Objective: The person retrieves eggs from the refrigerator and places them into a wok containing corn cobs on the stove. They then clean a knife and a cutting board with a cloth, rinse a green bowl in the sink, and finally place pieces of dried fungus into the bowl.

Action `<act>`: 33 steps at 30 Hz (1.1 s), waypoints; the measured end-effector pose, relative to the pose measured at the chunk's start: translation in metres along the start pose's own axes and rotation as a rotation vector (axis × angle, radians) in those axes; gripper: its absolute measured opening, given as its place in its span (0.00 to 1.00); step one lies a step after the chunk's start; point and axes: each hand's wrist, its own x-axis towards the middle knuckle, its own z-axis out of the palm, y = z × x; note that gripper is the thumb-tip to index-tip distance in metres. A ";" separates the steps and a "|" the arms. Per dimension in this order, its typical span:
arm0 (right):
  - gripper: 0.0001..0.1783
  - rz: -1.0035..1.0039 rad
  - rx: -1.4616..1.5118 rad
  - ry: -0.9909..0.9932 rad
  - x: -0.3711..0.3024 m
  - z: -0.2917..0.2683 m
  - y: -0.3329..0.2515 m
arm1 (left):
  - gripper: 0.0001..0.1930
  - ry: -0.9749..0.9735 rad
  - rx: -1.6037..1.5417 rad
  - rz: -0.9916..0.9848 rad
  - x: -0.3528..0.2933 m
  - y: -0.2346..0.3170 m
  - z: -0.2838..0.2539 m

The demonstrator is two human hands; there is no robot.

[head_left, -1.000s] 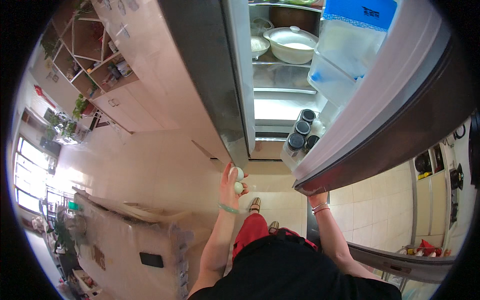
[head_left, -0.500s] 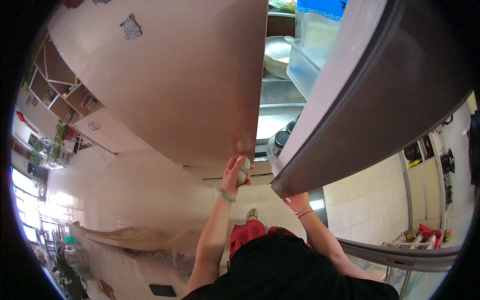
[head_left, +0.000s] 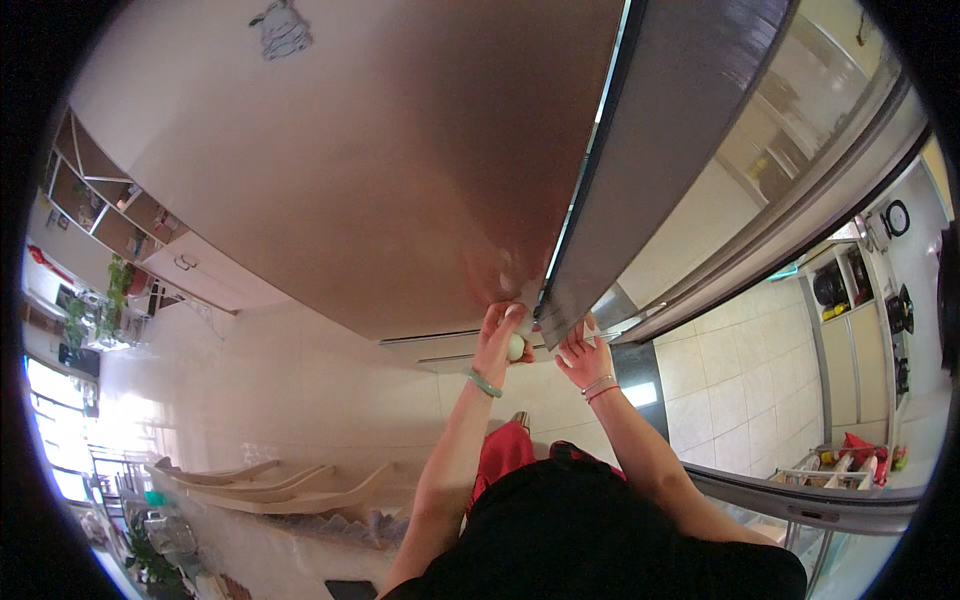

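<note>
While L hand (head_left: 495,345) holds 2 eggs (head_left: 516,348), fingers (head_left: 494,318) hide pt. of ea.

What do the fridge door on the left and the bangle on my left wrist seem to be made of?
Fridge door: glossy, probably coated metal or glass, given blurred reflections near its lower edge. Bangle: smooth, perhaps jade, judging by its rounded greenish band, though glass or plastic could look alike.

Single head-worn fisheye, looking down from above.
</note>
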 end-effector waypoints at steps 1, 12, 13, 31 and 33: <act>0.31 -0.006 0.002 -0.005 0.005 0.000 -0.002 | 0.15 -0.019 0.000 -0.012 0.001 0.001 -0.001; 0.37 -0.066 0.047 -0.064 0.030 0.025 0.003 | 0.15 -0.104 0.000 -0.217 -0.018 -0.003 0.003; 0.38 -0.063 0.051 -0.069 0.036 0.025 0.002 | 0.15 -0.115 -0.007 -0.232 -0.017 -0.006 0.005; 0.30 -0.225 -0.110 -0.312 -0.122 0.016 -0.088 | 0.19 -0.386 0.160 -0.385 -0.002 -0.061 0.114; 0.30 -0.303 -0.076 -0.248 -0.135 0.002 -0.107 | 0.20 -0.436 0.212 -0.394 0.003 -0.075 0.146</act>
